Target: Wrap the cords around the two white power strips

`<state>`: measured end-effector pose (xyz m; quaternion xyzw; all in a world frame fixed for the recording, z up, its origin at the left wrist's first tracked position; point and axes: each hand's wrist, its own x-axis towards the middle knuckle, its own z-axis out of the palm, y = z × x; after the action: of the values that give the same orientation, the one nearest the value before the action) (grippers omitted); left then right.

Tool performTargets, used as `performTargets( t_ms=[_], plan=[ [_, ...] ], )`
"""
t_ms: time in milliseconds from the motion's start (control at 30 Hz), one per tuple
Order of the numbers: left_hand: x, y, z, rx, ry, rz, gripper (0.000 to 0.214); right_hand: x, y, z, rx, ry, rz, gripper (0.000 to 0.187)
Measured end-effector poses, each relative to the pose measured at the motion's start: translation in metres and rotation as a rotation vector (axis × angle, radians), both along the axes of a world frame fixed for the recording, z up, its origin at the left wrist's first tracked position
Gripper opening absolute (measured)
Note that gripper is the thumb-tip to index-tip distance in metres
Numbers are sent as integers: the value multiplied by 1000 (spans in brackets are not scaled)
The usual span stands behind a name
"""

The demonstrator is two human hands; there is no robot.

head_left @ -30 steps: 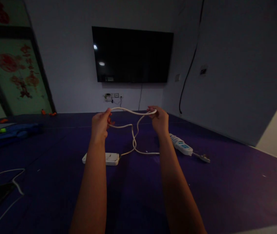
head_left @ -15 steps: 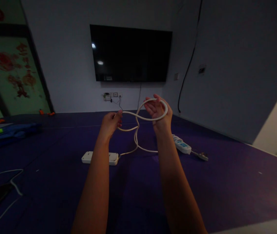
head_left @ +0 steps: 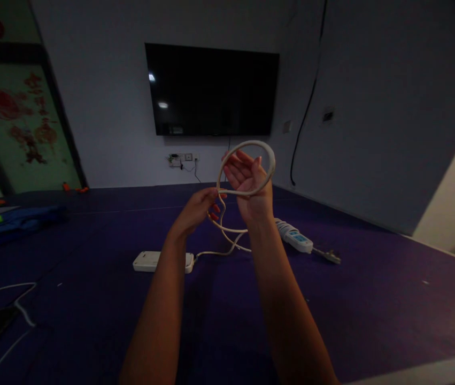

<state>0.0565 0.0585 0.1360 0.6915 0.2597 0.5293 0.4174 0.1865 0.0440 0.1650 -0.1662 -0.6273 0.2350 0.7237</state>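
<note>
A whitish power cord rises off the purple floor in loose bends and comes up to both hands. My left hand is closed, thumb and finger pinching the cord at the left side of a loop. My right hand faces palm up with fingers stretched out; the round cord loop lies around it, crossing the palm and passing the thumb. Below my left hand, partly covered by the forearm, the white power strip on this cord rests on the floor.
Right of my right forearm lies a second white power strip with its cord wound around it and its plug beyond. Blue cloth lies at left, near a dark object with a white cable. A television hangs ahead.
My left hand has moved right, close to my right hand. The loop now stands up rounder and larger around the right hand, which has shifted slightly left.
</note>
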Motion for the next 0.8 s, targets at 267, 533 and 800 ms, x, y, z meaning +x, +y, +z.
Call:
performTargets(
  t_ms=[267, 533, 800],
  plan=[
    [8, 4, -5, -46, -144, -65, 33, -5, 19, -9, -62, -14, -49, 62],
    [-10, 20, -1, -66, -592, 250, 28, 31, 54, -46, -383, -667, -205, 35],
    [-40, 34, -2, -170, -905, 474, 31, 57, 75, -87, -715, -1029, -127, 57]
  ],
)
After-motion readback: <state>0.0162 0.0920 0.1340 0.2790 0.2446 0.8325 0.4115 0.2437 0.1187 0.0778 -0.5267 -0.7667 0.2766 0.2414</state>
